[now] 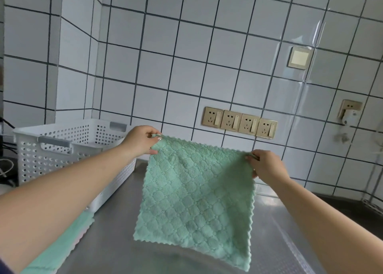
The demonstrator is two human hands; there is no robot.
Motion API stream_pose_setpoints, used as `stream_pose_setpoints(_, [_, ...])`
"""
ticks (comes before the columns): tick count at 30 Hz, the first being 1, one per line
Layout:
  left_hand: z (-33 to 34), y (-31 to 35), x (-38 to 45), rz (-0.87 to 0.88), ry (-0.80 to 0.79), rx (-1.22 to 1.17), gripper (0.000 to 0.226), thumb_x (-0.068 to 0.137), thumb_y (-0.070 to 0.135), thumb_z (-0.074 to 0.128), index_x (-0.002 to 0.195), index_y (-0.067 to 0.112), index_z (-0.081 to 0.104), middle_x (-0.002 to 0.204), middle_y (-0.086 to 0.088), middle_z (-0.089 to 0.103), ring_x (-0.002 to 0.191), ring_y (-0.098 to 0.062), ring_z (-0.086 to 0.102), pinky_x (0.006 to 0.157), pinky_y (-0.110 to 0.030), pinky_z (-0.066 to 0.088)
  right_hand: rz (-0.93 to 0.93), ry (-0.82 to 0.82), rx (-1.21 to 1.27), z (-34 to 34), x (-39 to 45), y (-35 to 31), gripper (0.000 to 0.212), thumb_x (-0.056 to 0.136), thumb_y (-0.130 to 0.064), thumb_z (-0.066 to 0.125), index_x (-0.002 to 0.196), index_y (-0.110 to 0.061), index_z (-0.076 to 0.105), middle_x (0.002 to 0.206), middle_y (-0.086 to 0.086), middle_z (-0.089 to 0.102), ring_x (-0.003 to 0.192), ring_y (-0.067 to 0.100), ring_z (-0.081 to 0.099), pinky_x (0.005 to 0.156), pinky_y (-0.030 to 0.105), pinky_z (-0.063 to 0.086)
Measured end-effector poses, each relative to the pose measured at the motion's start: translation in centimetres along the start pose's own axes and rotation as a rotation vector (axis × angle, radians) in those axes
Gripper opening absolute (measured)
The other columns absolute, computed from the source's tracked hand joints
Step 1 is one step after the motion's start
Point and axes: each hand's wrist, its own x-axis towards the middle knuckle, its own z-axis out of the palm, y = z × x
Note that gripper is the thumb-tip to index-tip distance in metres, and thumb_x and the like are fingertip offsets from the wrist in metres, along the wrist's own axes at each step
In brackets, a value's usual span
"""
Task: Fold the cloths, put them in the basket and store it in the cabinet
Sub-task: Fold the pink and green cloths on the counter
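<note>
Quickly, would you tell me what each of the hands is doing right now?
Left hand: pinching the green cloth's top left corner.
Right hand: pinching its top right corner.

The cloth (194,192) hangs over the middle of the worktop (116,238), held at its top corners by the left hand (143,141) and right hand (267,165). The basket (62,149) stands on the worktop to the left. More cloths (60,251) lie before the basket. Sockets (240,122) sit on the wall (186,45) behind.
</note>
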Motion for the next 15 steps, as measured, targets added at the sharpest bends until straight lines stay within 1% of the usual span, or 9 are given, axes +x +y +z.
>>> stream_pose_setpoints(2, [0.4, -0.2, 1.2, 0.041, 0.034, 0.005, 0.011, 0.091, 0.007, 0.057, 0.099, 0.009, 0.064, 0.111, -0.018, 0.059, 0.096, -0.027, 0.064, 0.065, -0.021, 0.058, 0.022, 0.008, 0.097, 0.8, 1.3, 0.1, 0.019, 0.094, -0.009, 0.046, 0.094, -0.017, 0.064, 0.068, 0.004, 0.067, 0.062, 0.020, 0.067, 0.062, 0.036, 0.056])
stream_pose_setpoints(3, [0.5, -0.3, 1.7, 0.077, 0.056, 0.012, 0.011, 0.091, 0.007, 0.057, 0.099, 0.009, 0.064, 0.110, -0.017, 0.059, 0.096, -0.025, 0.063, 0.068, -0.020, 0.058, 0.015, 0.033, 0.136, 1.0, 1.9, 0.1, 0.022, 0.093, -0.005, 0.045, 0.099, -0.015, 0.064, 0.075, 0.004, 0.066, 0.070, 0.023, 0.068, 0.070, 0.040, 0.057])
stream_pose_setpoints(4, [0.7, -0.3, 2.2, 0.110, 0.079, 0.013, 0.013, 0.091, 0.007, 0.056, 0.102, 0.007, 0.063, 0.111, -0.016, 0.060, 0.098, -0.024, 0.063, 0.071, -0.020, 0.057, 0.001, 0.065, 0.166, 1.2, 2.5, 0.1, 0.023, 0.092, -0.005, 0.046, 0.102, -0.016, 0.064, 0.081, 0.003, 0.065, 0.076, 0.022, 0.067, 0.071, 0.038, 0.056])
stream_pose_setpoints(6, [0.6, -0.3, 2.8, 0.172, 0.115, 0.015, 0.016, 0.092, 0.007, 0.055, 0.106, 0.005, 0.062, 0.113, -0.014, 0.059, 0.102, -0.024, 0.062, 0.074, -0.019, 0.055, -0.047, 0.145, 0.179, 1.1, 3.1, -0.1, 0.021, 0.092, -0.007, 0.051, 0.105, -0.015, 0.064, 0.086, -0.001, 0.062, 0.076, 0.016, 0.060, 0.061, 0.020, 0.047])
stream_pose_setpoints(7, [0.6, -0.7, 2.8, 0.195, 0.128, 0.016, 0.015, 0.092, 0.006, 0.054, 0.105, 0.005, 0.062, 0.112, -0.014, 0.060, 0.102, -0.025, 0.062, 0.075, -0.020, 0.055, -0.072, 0.170, 0.165, 1.3, 3.2, 0.0, 0.020, 0.091, -0.008, 0.053, 0.107, -0.014, 0.065, 0.087, -0.003, 0.060, 0.075, 0.014, 0.055, 0.057, 0.013, 0.039])
stream_pose_setpoints(8, [0.4, -0.8, 2.8, 0.227, 0.138, 0.017, 0.013, 0.093, 0.006, 0.054, 0.103, 0.008, 0.062, 0.111, -0.013, 0.061, 0.102, -0.025, 0.062, 0.079, -0.024, 0.056, -0.099, 0.191, 0.151, 1.1, 3.3, 0.0, 0.019, 0.091, -0.010, 0.056, 0.106, -0.013, 0.066, 0.086, -0.005, 0.060, 0.076, 0.013, 0.053, 0.055, 0.012, 0.034])
stream_pose_setpoints(11, [-0.1, -2.4, 1.7, 0.280, 0.146, 0.089, 0.014, 0.092, 0.008, 0.054, 0.093, 0.021, 0.061, 0.103, -0.006, 0.065, 0.097, -0.025, 0.065, 0.088, -0.045, 0.054, -0.112, 0.177, 0.166, 2.0, 2.1, 0.8, 0.014, 0.088, -0.012, 0.061, 0.100, -0.015, 0.066, 0.078, -0.012, 0.060, 0.077, 0.013, 0.054, 0.057, 0.015, 0.036])
stream_pose_setpoints(14, [-0.3, -4.3, -1.2, 0.265, 0.093, 0.131, 0.027, 0.092, 0.009, 0.054, 0.084, 0.035, 0.058, 0.096, -0.004, 0.067, 0.089, -0.027, 0.066, 0.087, -0.050, 0.052, -0.081, 0.133, 0.189, 3.9, -1.2, 2.3, 0.010, 0.086, -0.012, 0.061, 0.090, -0.022, 0.060, 0.075, -0.008, 0.060, 0.078, 0.019, 0.055, 0.057, 0.025, 0.037])
stream_pose_setpoints(15, [-0.4, -4.9, -2.5, 0.248, 0.076, 0.148, 0.027, 0.092, 0.010, 0.055, 0.083, 0.036, 0.059, 0.092, -0.005, 0.067, 0.087, -0.029, 0.066, 0.085, -0.049, 0.053, -0.076, 0.113, 0.180, 4.7, -2.7, 3.0, 0.009, 0.086, -0.014, 0.061, 0.089, -0.022, 0.059, 0.076, -0.006, 0.060, 0.078, 0.020, 0.054, 0.059, 0.027, 0.035])
